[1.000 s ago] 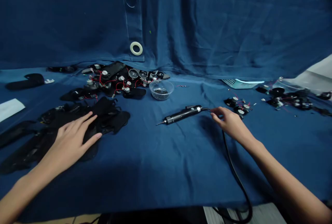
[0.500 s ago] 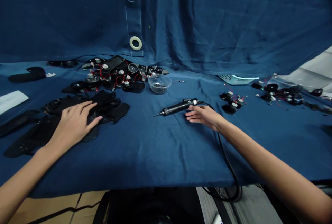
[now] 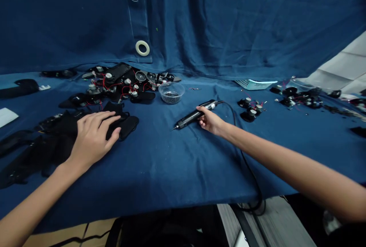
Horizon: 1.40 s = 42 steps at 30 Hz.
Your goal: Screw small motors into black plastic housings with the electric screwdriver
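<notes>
Screwdriver (image 3: 192, 118) lies in right hand (image 3: 211, 121), fingers wrapped round its body, tip pointing left, mid-table, just near of clear bowl (image 3: 171, 93). Left hand (image 3: 95, 136), fingers slightly spread, hovers over or rests on black parts (image 3: 61, 136) at left; contact unclear. Wired pieces (image 3: 113, 84) sit at far left, teal basket (image 3: 255, 84) far right.

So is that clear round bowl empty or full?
Neither: the clear bowl is partly filled, with small dark pieces lying low inside and bare wall above them.
</notes>
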Each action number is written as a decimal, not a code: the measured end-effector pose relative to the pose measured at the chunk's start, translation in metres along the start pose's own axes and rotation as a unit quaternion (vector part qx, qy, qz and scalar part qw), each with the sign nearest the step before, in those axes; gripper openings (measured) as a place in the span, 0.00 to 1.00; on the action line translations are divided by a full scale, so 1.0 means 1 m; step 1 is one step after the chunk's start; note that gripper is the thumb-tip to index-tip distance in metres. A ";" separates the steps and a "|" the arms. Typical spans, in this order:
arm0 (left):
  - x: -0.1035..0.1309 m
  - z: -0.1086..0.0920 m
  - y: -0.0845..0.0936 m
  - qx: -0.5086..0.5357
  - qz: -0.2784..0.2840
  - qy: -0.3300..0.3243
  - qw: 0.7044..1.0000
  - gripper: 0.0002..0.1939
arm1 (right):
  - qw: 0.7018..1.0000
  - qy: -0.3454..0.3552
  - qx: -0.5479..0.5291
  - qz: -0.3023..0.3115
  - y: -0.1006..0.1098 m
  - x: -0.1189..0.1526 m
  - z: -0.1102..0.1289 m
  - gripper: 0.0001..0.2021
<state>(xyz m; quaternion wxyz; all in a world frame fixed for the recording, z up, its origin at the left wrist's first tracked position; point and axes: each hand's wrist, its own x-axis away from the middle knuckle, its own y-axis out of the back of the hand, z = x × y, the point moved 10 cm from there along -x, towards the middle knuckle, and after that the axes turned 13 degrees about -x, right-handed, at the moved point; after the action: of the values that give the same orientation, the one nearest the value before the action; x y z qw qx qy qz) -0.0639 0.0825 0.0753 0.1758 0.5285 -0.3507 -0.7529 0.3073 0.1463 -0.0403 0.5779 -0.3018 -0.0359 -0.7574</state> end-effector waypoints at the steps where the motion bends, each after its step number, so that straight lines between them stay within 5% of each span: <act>1: -0.008 -0.006 0.001 0.019 -0.009 -0.003 1.000 0.15 | 0.999 0.037 -0.030 0.008 0.001 0.008 0.006 0.15; 4: -0.043 -0.033 -0.009 0.097 -0.018 -0.018 0.995 0.11 | 0.984 0.139 -0.110 0.022 0.013 0.034 0.034 0.18; 7: -0.089 -0.082 -0.042 0.169 0.016 -0.036 0.985 0.12 | 0.946 0.229 -0.223 0.062 0.027 0.062 0.072 0.21; 9: -0.116 -0.138 -0.077 0.223 0.094 -0.089 0.966 0.12 | 0.919 0.277 -0.272 0.074 0.040 0.083 0.097 0.20; 14: -0.167 -0.283 -0.125 0.278 0.154 -0.212 0.924 0.16 | 0.825 0.454 -0.336 -0.003 0.093 0.148 0.154 0.27; 18: -0.197 -0.373 -0.149 0.315 0.193 -0.254 0.894 0.25 | 0.806 0.447 -0.387 -0.021 0.114 0.170 0.167 0.27; 21: -0.212 -0.424 -0.165 0.330 0.232 -0.257 0.878 0.41 | 0.791 0.446 -0.413 -0.068 0.132 0.174 0.166 0.26; 23: -0.215 -0.450 -0.170 0.333 0.250 -0.268 0.868 0.43 | 0.784 0.458 -0.410 -0.087 0.140 0.173 0.165 0.23; 28: -0.213 -0.469 -0.172 0.328 0.245 -0.263 0.874 0.12 | 0.793 0.441 -0.409 -0.096 0.146 0.154 0.155 0.19; 35: -0.208 -0.456 -0.172 0.311 0.242 -0.257 0.882 0.31 | 0.780 0.451 -0.419 -0.117 0.136 0.142 0.142 0.18; 42: -0.208 -0.481 -0.170 0.303 0.244 -0.233 0.891 0.23 | 0.779 0.437 -0.430 -0.131 0.126 0.134 0.128 0.18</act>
<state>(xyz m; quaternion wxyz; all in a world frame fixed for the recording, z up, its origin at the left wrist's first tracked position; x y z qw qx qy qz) 0.4749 0.1678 0.0004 0.0987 0.2629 -0.7105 -0.6452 0.4533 0.0424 0.0936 0.2368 -0.1479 0.5110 -0.8130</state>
